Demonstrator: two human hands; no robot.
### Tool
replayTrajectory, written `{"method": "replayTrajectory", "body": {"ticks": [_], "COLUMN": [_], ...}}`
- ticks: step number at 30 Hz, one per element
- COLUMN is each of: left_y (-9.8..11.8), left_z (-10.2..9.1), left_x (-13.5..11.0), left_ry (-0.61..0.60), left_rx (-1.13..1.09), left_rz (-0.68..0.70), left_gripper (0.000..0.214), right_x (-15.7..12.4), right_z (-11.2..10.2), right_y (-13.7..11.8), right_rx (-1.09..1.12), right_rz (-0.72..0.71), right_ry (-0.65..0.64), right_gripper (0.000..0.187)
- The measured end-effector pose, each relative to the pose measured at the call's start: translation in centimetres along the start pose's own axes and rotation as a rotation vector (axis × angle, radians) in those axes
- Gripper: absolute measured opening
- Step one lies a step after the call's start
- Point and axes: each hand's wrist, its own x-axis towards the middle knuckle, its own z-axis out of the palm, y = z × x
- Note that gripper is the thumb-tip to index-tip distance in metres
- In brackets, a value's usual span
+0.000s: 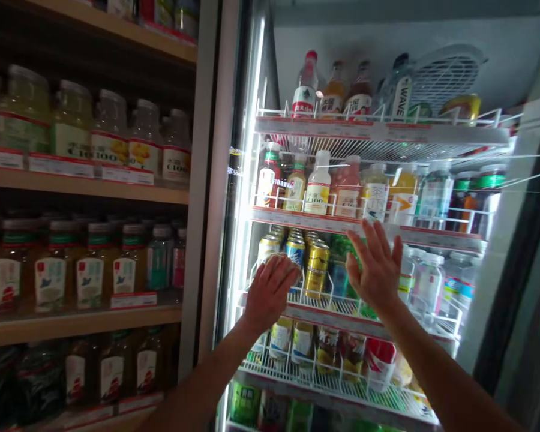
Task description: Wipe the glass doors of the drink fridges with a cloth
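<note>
I face an open drinks fridge with white wire shelves. My left hand reaches into the third shelf, fingers curled over the cans at the front left; whether it grips one I cannot make out. My right hand is raised in front of the same shelf with fingers spread and nothing in it, close to green bottles. Gold, blue and silver cans stand between the two hands.
Bottles fill the upper fridge shelves and the lower ones. The fridge's glass door stands open at the right. To the left, wooden store shelves carry rows of bottled drinks with price tags.
</note>
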Motion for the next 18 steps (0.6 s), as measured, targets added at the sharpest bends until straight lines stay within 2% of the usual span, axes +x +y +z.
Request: {"method": "replayTrajectory", "body": {"ticks": [2, 5, 7, 8, 11, 13, 15, 18], "left_y": [-0.5, -2.6, -2.5, -1.8, 1.2, 1.8, 0.5, -2.5], "left_z": [0.2, 0.0, 0.2, 0.3, 0.8, 0.7, 0.3, -0.3], "left_x": [1.2, 2.9, 3.2, 3.0, 1.6, 0.8, 0.8, 1.8], "left_ry": [0.027, 0.126, 0.16, 0.148, 0.028, -0.028, -0.007, 0.082], "left_rx": [0.002, 0.034, 0.032, 0.015, -0.068, -0.091, -0.067, -0.006], "left_rz": [-0.034, -0.236, -0.278, -0.233, 0.066, 0.163, 0.076, -0.166], "left_gripper": [0.053, 0.053, 0.053, 0.054, 0.051, 0.048, 0.048, 0.053], "right_x": [0.0, 0.0, 0.0, 0.0, 0.0, 0.0, 0.0, 0.0], "right_z": [0.0, 0.0, 0.0, 0.0, -0.1, -0.2, -0.2, -0.2], "right_y": [0.0, 0.1, 0.0, 0.0, 0.0, 0.0, 0.0, 0.0], "right_rx": [-0.004, -0.021, -0.031, -0.034, -0.037, -0.031, -0.023, -0.021], "right_rz": [-0.008, -0.026, -0.024, -0.018, 0.004, 0.018, 0.02, -0.005], "right_ry": [0.003, 0.012, 0.009, 0.005, -0.015, -0.029, -0.033, 0.007], "right_gripper": [0.069, 0.068, 0.066, 0.065, 0.062, 0.062, 0.061, 0.059]}}
